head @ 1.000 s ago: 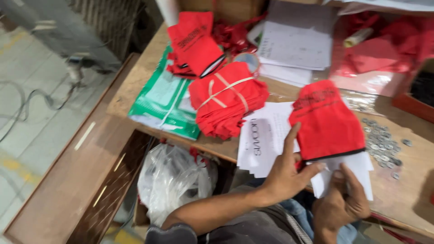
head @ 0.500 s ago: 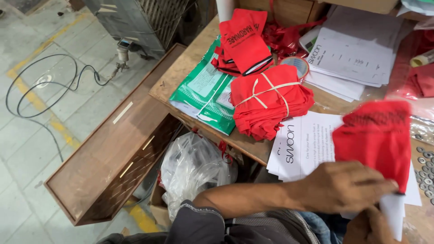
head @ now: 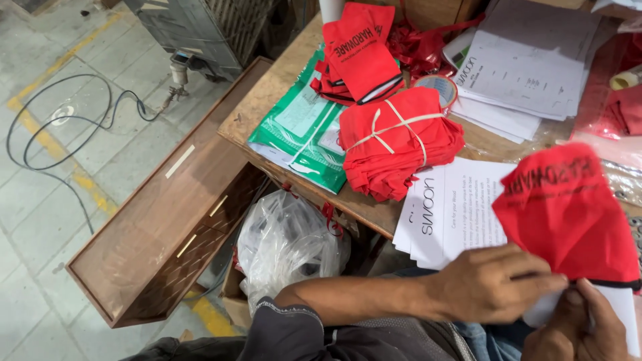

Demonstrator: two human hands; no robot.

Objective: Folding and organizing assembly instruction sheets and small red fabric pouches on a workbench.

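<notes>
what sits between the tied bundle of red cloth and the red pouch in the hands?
Head view: white printed paper sheets lie on the wooden table between the tied red cloth bundle and the red fabric pouch.

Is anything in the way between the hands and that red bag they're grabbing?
Nothing visible is. The left hand already lies on the lower edge of the red pouch, and the right hand touches it from below, at the white sheet of paper that sticks out under it.
</notes>
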